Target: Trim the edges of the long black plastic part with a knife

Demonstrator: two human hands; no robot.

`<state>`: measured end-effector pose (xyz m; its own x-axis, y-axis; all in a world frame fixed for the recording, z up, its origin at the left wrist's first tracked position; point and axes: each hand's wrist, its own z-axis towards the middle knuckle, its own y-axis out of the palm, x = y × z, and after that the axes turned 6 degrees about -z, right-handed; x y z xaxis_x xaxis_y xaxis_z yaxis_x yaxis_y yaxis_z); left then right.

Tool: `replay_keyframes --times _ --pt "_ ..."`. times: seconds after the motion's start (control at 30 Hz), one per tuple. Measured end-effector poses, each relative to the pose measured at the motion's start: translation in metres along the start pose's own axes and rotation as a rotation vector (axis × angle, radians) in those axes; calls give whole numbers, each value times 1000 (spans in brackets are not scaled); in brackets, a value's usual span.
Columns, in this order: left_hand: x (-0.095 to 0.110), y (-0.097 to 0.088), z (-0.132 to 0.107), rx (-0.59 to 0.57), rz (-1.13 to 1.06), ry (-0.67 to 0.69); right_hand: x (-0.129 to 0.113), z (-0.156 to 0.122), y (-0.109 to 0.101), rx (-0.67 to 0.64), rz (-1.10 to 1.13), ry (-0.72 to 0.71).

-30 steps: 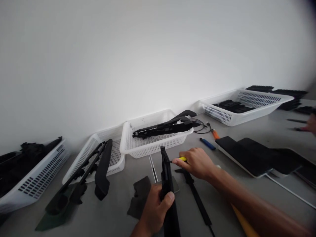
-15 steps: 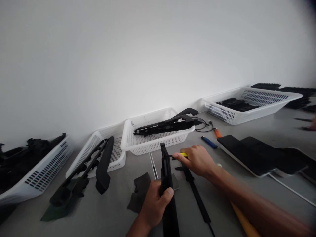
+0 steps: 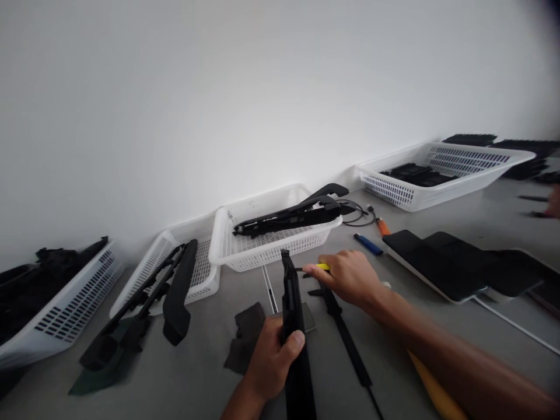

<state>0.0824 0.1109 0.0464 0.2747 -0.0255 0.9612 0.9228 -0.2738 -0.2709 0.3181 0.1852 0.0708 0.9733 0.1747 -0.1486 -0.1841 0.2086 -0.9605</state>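
Note:
My left hand (image 3: 275,356) is wrapped round a long black plastic part (image 3: 294,315), its thumb lying along the near side. The part stands steeply, upper end pointing away from me. My right hand (image 3: 350,277) is closed on a small yellow-handled tool (image 3: 322,266). A thin dark shaft reaches from its fingers to the side of the part near the upper end; whether the tip is inside the part I cannot tell. Below that hand lies a black caliper (image 3: 350,344). A dark cloth-like scrap (image 3: 245,338) is left of the part, and a flat grey piece (image 3: 308,317) shows behind it.
White mesh baskets (image 3: 273,256) line the wall, holding black plastic parts (image 3: 289,219). More long parts (image 3: 177,297) lean out at left. To the right are a blue stick-like item (image 3: 368,244), an orange one (image 3: 382,226), a cable and black slabs (image 3: 433,262). Another person's hand (image 3: 553,202) shows far right.
The view has shifted slightly, so the baskets at the right sit a little higher. Both hands keep their grips, and the tool stays at the upper end of the part.

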Motion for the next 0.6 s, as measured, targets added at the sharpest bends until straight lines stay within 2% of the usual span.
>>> replay_keyframes --times 0.2,0.6 --pt "-9 0 -1 41 -24 -56 2 0 -3 -49 28 -81" --pt "-9 1 0 -6 21 21 2 1 -2 -45 10 -5"
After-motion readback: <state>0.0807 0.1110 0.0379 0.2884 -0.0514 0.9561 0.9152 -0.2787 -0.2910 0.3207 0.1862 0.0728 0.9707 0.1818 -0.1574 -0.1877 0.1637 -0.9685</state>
